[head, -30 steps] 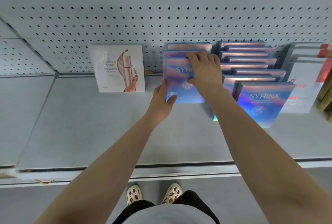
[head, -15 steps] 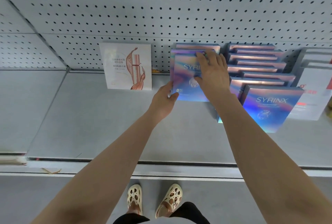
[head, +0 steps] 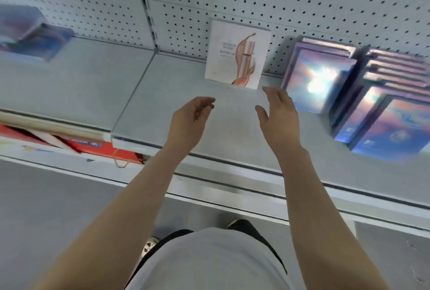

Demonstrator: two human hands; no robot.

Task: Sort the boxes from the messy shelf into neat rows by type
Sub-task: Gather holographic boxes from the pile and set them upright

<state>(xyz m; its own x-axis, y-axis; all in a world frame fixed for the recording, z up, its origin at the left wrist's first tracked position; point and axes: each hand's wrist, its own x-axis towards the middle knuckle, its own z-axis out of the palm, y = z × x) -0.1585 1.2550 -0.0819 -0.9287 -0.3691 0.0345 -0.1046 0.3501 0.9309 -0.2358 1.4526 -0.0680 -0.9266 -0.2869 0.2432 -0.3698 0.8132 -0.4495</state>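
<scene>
Head view shows left hand and right hand empty, fingers relaxed, between boxes; next likely reaching for the messy iridescent boxes far left.

Blurred blue boxes at far left; right-hand row cut off.

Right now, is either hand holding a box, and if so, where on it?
Nothing is held. The left hand hangs loosely curled and the right hand is open, both above the bare shelf, apart from the white box.
</scene>
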